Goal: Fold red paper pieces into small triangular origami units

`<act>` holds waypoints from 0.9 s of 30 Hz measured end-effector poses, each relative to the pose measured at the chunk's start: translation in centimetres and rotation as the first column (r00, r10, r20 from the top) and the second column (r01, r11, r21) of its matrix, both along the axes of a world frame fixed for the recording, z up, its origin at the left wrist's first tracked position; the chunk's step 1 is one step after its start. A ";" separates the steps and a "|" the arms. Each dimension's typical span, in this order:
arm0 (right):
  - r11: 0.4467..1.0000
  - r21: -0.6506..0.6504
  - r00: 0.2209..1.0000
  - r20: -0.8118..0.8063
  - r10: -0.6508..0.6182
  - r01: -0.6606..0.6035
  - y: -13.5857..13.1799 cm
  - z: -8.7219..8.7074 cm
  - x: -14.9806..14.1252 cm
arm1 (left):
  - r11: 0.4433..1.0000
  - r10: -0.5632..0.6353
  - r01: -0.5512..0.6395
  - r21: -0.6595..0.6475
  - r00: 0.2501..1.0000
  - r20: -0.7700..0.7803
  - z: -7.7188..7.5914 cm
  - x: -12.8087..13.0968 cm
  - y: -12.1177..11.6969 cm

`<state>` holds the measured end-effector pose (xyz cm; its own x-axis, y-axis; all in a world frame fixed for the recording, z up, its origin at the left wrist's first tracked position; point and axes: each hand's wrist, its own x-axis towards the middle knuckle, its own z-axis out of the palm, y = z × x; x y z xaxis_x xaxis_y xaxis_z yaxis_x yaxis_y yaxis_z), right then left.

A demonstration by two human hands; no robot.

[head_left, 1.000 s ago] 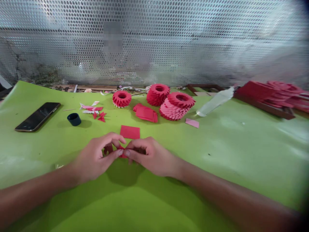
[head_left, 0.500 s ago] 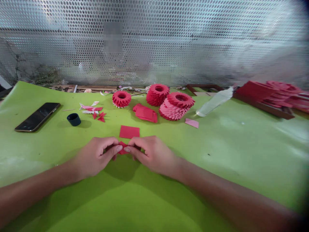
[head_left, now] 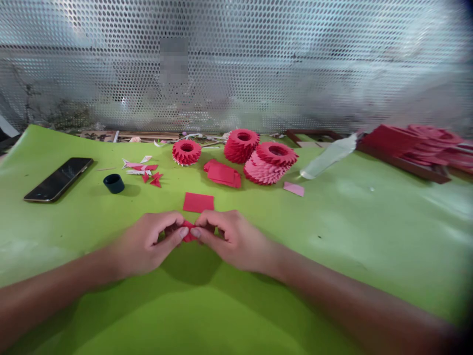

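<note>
Left hand: the left hand (head_left: pixel 146 244) comes in from the lower left, wrist low, fingers curled, thumb and forefinger pinched on the folded paper.
Right hand: the right hand (head_left: pixel 238 241) mirrors it from the lower right, thumb and curled fingers clamped on the paper's other side.
Folded paper: the small red folded paper (head_left: pixel 189 230) sits between the two thumb tips, just above the counter (head_left: pixel 354 246); fingers cover its ends, so its direction and long axis cannot be told.
Red card: just beyond the hands, the red card (head_left: pixel 198 202) lies flat, long side running left to right.
</note>
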<state>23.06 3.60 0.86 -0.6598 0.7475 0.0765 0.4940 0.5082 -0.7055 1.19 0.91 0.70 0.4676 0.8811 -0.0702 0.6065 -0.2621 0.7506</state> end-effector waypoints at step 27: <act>0.934 -0.357 0.997 -0.080 -0.013 -0.017 -0.2 0.3 -0.4 | 0.997 -0.021 0.034 0.070 0.985 -0.172 0.3 0.1 0.0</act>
